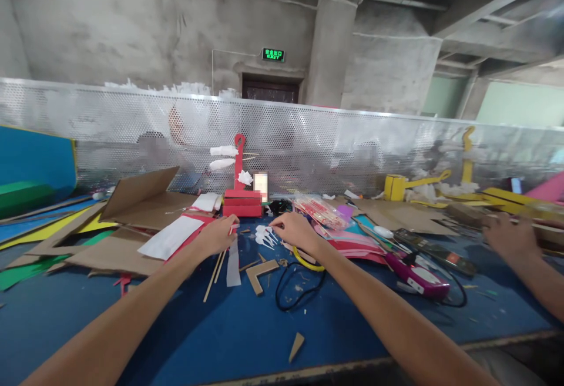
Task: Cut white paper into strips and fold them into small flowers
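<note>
My left hand is closed in a pinch just in front of the red cardboard box. A bit of red shows at its fingertips, too small to name. My right hand pinches the upper edge of a white fringed paper piece, whose thin strips hang toward the table. From the box rises a red hooked post with white paper pieces on it. Below my left hand lie thin wooden sticks and a white paper strip.
Cardboard sheets are piled at left. An L-shaped cardboard scrap, a black cord and a purple device lie nearer. Another person's hand is at right. A perforated metal screen stands behind the blue table.
</note>
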Tool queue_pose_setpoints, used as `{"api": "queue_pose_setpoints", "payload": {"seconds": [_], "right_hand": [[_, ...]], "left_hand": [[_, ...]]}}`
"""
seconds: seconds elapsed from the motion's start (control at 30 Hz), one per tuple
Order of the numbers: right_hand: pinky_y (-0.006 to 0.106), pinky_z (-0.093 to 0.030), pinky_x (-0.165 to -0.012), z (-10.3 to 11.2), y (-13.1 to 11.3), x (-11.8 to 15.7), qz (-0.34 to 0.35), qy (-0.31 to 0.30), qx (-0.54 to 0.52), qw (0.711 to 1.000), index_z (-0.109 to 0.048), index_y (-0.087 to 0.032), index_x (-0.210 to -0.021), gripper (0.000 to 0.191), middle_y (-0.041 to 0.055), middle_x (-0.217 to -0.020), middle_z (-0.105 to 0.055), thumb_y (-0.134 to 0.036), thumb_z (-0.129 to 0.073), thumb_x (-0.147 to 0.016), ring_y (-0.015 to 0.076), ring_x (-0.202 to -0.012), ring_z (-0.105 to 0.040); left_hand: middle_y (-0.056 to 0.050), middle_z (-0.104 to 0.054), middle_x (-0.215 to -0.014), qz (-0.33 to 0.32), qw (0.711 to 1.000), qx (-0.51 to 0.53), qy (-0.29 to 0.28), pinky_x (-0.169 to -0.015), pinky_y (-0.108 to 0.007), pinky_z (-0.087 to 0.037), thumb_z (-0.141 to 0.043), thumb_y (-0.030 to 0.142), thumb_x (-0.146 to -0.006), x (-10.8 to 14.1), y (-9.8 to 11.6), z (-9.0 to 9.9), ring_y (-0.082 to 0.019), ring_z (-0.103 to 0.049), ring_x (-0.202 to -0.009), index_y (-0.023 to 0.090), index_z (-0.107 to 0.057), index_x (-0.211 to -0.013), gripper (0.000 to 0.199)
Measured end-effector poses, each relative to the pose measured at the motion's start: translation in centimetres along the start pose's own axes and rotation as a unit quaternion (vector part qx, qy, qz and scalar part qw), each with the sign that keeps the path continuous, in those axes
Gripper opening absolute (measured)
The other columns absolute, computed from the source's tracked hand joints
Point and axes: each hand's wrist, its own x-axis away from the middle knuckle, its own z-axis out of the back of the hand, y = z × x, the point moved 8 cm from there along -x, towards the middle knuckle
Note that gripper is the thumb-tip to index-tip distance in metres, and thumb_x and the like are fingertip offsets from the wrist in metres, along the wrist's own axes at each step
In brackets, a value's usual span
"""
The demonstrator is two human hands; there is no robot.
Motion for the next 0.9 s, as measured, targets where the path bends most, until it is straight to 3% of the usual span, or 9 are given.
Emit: {"api": "queue_pose_setpoints", "payload": {"seconds": [0.2, 0.4, 0.53, 0.7, 0.8, 0.9], "right_hand": [[0.024, -0.041, -0.061, -0.3, 0.4, 0.2, -0.026, -0.013, 0.049, 0.998, -0.077, -0.025, -0.079, 0.016, 0.0058, -0.075, -0.073, -0.026, -0.061, -0.076, 0.0206, -0.071, -0.066], [0.025, -0.037, -0.058, -0.8, -0.4, 0.5, -0.007, -0.047, 0.035, 0.998, -0.074, -0.021, -0.068, 0.021, 0.0067, -0.066, -0.07, -0.033, -0.059, -0.079, 0.0211, -0.066, -0.065], [0.026, -0.041, -0.063, 0.0, -2.0, 0.4, 0.025, -0.044, -0.109, 0.993, -0.073, -0.019, -0.083, 0.031, 0.007, -0.079, -0.072, -0.043, -0.055, -0.085, 0.0195, -0.073, -0.065], [0.026, -0.047, -0.069, -1.1, -5.2, 0.8, 0.025, -0.12, -0.338, 0.933, -0.061, -0.016, -0.111, 0.044, 0.0077, -0.094, -0.069, -0.05, -0.059, -0.082, 0.018, -0.081, -0.064], [0.028, -0.049, -0.073, -1.6, -6.7, 1.0, 0.033, -0.111, -0.388, 0.914, -0.055, -0.016, -0.113, 0.048, 0.0081, -0.099, -0.067, -0.042, -0.069, -0.075, 0.0186, -0.085, -0.064], [0.029, -0.049, -0.075, -2.1, -7.2, 0.9, 0.053, -0.097, -0.425, 0.899, -0.052, -0.017, -0.107, 0.036, 0.0056, -0.092, -0.067, -0.023, -0.067, -0.075, 0.0177, -0.083, -0.065]], "left_hand": [[-0.005, -0.069, -0.086, 0.002, 0.998, -0.057, -0.041, -0.065, -0.027, -0.041, -0.053, 0.019, -0.073, 0.0, -0.9, -1.2, -0.023, -0.063, -0.081, 0.024, -0.06, -0.104, 0.032], [-0.004, -0.067, -0.079, -0.029, 0.998, 0.041, -0.025, -0.063, -0.024, -0.041, -0.052, 0.027, -0.078, -0.5, 0.4, -0.1, -0.018, -0.061, -0.073, 0.021, -0.066, -0.083, 0.016], [-0.003, -0.063, -0.07, -0.06, 0.988, 0.143, -0.019, -0.057, -0.023, -0.039, -0.05, 0.037, -0.082, -0.5, 2.2, 0.9, -0.015, -0.055, -0.063, 0.016, -0.065, -0.082, 0.026], [-0.002, -0.059, -0.066, -0.062, 0.972, 0.227, -0.02, -0.054, -0.023, -0.037, -0.05, 0.041, -0.082, -0.2, 4.1, 1.6, -0.013, -0.05, -0.058, 0.013, -0.062, -0.081, 0.031], [0.001, -0.055, -0.063, -0.072, 0.973, 0.219, 0.003, -0.053, -0.022, -0.035, -0.051, 0.041, -0.082, -0.1, 4.7, 2.2, -0.012, -0.047, -0.057, 0.014, -0.061, -0.077, 0.029], [0.002, -0.053, -0.062, -0.081, 0.976, 0.202, 0.026, -0.053, -0.022, -0.033, -0.05, 0.041, -0.084, -0.2, 4.9, 2.6, -0.011, -0.044, -0.056, 0.015, -0.06, -0.076, 0.029]]}}
